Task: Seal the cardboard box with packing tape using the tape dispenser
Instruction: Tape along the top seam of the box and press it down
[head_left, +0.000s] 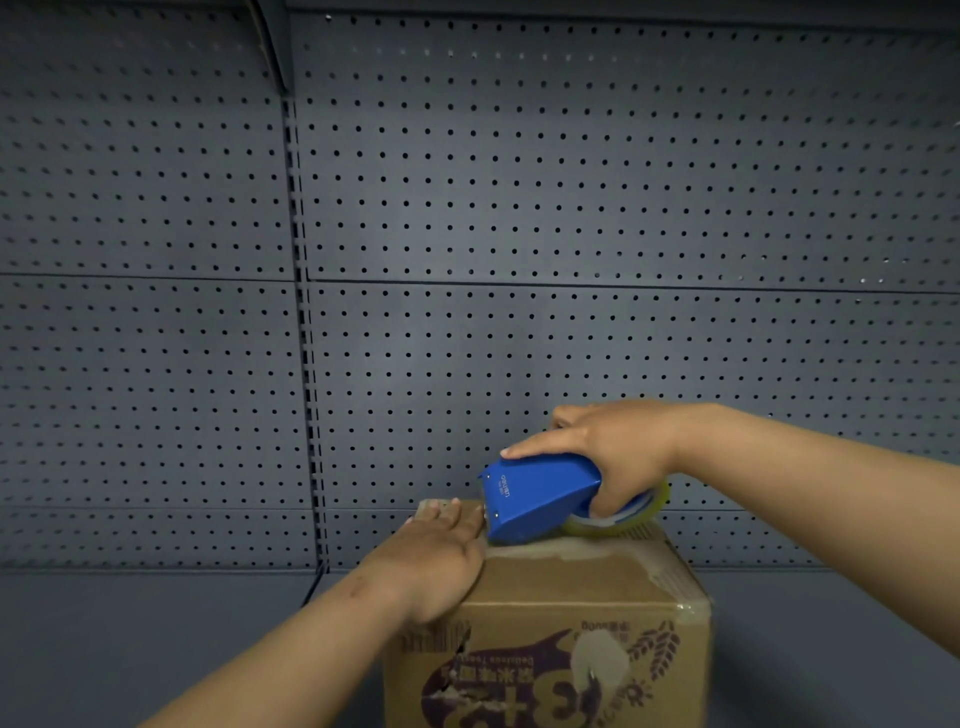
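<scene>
A brown cardboard box (582, 592) with purple print on its front stands on a grey shelf, low in the middle of the view. My right hand (618, 452) grips a blue tape dispenser (535, 493) that rests on the box's top, its nose pointing left; the roll of clear tape (628, 519) shows under my palm. A strip of tape lies along the top towards the right edge. My left hand (441, 556) lies flat on the top's left part, fingers stretched out, just left of the dispenser's nose.
A dark grey pegboard wall (519, 208) rises right behind the box. The grey shelf surface (156, 634) runs to both sides of the box. A slotted upright (306, 364) splits the wall left of centre.
</scene>
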